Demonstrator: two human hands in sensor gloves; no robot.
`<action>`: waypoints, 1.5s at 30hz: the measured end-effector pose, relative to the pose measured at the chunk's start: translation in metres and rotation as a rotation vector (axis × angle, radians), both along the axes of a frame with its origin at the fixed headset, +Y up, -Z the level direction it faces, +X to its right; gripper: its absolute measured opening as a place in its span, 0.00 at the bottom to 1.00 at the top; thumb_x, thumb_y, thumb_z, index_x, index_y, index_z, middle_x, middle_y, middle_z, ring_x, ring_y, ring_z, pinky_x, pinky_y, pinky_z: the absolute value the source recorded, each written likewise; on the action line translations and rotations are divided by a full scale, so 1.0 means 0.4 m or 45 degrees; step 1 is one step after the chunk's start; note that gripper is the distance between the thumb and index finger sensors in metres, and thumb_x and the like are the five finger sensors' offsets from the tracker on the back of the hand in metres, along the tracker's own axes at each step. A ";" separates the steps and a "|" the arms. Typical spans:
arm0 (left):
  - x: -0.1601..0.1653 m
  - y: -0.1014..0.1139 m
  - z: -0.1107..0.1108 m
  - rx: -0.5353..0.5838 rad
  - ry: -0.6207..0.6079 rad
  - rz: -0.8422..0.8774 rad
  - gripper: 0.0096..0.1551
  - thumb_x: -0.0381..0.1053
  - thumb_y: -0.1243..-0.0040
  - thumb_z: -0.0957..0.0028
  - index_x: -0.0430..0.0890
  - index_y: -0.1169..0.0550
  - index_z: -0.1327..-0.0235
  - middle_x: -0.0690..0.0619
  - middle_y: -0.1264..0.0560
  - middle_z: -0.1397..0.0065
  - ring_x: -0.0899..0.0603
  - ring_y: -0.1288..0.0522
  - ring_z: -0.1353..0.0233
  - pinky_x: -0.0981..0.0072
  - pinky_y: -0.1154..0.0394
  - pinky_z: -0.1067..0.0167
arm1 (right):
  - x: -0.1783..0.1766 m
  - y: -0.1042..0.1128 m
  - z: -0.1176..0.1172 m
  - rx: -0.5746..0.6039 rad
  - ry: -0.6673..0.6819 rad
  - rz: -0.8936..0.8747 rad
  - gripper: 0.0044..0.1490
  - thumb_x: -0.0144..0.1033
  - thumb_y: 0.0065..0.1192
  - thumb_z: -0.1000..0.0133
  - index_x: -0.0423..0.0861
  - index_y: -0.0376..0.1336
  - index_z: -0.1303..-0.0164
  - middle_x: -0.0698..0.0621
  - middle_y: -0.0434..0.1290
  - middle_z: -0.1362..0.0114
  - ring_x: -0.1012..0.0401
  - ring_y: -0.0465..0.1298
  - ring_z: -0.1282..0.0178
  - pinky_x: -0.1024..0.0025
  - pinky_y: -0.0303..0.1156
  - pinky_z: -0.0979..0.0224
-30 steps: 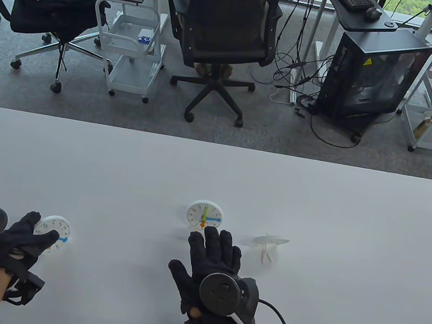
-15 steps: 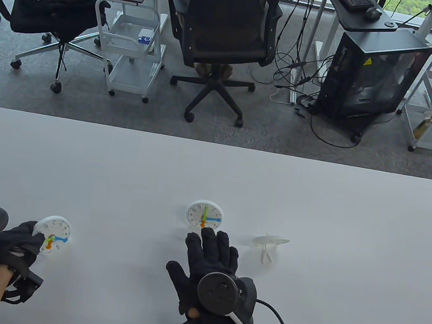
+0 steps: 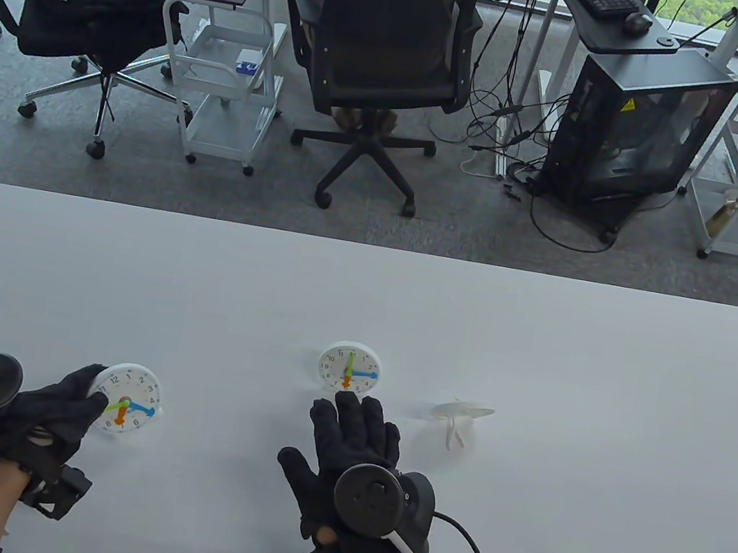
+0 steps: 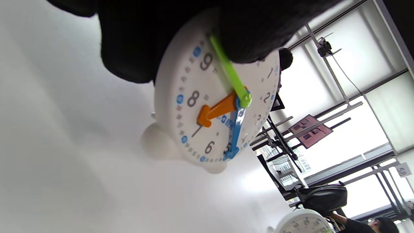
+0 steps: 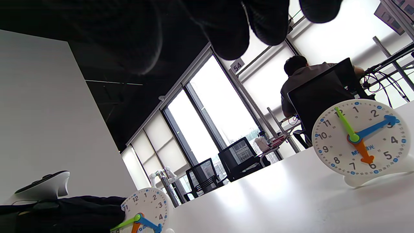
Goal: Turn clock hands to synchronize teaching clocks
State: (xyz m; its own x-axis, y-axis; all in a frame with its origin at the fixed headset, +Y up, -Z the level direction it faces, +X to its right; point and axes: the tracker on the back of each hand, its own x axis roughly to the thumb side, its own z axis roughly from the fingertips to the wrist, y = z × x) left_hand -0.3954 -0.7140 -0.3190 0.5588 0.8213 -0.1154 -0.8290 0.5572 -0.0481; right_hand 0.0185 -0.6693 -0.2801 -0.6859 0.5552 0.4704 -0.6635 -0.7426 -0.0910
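The left teaching clock point(image 3: 126, 400) stands on the white table point(image 3: 367, 290) at the front left. My left hand point(image 3: 91, 388) grips its left rim. In the left wrist view the clock point(image 4: 194, 106) fills the frame, with a fingertip point(image 4: 252, 35) over the end of the green hand. Its orange hand points between 7 and 8 and its blue hand near 5. The middle clock point(image 3: 349, 368) shows green at 12, blue at 3, orange at 6; it also shows in the right wrist view point(image 5: 359, 139). My right hand point(image 3: 356, 409) lies open and flat just in front of it, holding nothing.
A third white clock point(image 3: 463, 414) lies tilted with its stand showing, to the right of the middle clock. Beyond the table's far edge stand office chairs point(image 3: 384, 48), a white cart point(image 3: 225, 79) and a black computer case point(image 3: 635, 123).
My left hand has slid the left clock rightwards and turned it, and its face is now uncovered. My right hand has drawn back slightly toward the front edge.
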 end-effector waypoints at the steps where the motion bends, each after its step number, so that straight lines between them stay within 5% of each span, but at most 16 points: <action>1: 0.020 0.010 0.008 0.032 -0.038 -0.005 0.35 0.51 0.35 0.46 0.43 0.30 0.26 0.41 0.15 0.38 0.28 0.19 0.38 0.25 0.37 0.38 | -0.003 -0.002 0.001 -0.009 0.009 -0.010 0.51 0.57 0.59 0.43 0.29 0.58 0.24 0.27 0.54 0.21 0.24 0.51 0.25 0.23 0.46 0.35; 11: 0.181 0.060 0.072 0.260 -0.304 0.125 0.36 0.52 0.35 0.46 0.43 0.31 0.26 0.43 0.14 0.39 0.29 0.18 0.39 0.26 0.35 0.38 | -0.047 -0.034 0.005 -0.198 0.145 -0.262 0.52 0.56 0.60 0.42 0.31 0.53 0.21 0.28 0.59 0.22 0.24 0.57 0.26 0.23 0.48 0.35; 24: 0.276 0.059 0.108 0.338 -0.563 0.153 0.34 0.53 0.36 0.46 0.46 0.29 0.25 0.44 0.14 0.40 0.30 0.18 0.40 0.25 0.35 0.38 | -0.098 -0.072 0.004 -0.481 0.330 -0.483 0.47 0.52 0.59 0.42 0.30 0.57 0.24 0.34 0.70 0.28 0.30 0.68 0.30 0.25 0.54 0.35; 39: 0.273 0.049 0.109 0.296 -0.578 0.258 0.34 0.53 0.35 0.45 0.46 0.29 0.25 0.45 0.15 0.38 0.30 0.19 0.37 0.24 0.36 0.38 | -0.081 -0.051 0.003 -0.398 0.259 -0.516 0.33 0.41 0.68 0.45 0.31 0.71 0.38 0.40 0.81 0.44 0.39 0.79 0.41 0.28 0.63 0.38; 45: 0.250 0.029 0.107 0.273 -0.457 0.437 0.52 0.70 0.38 0.46 0.42 0.43 0.20 0.38 0.28 0.23 0.24 0.33 0.26 0.22 0.44 0.37 | -0.055 -0.034 0.006 -0.292 0.180 -0.613 0.34 0.41 0.68 0.45 0.29 0.71 0.40 0.41 0.82 0.46 0.41 0.81 0.43 0.30 0.65 0.39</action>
State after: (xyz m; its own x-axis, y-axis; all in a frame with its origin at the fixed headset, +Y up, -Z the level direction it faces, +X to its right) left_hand -0.2956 -0.7024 -0.2761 0.2274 0.9477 0.2239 -0.9174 0.2856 -0.2771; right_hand -0.0036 -0.6831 -0.2778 -0.2681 0.8897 0.3695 -0.9272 -0.3424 0.1517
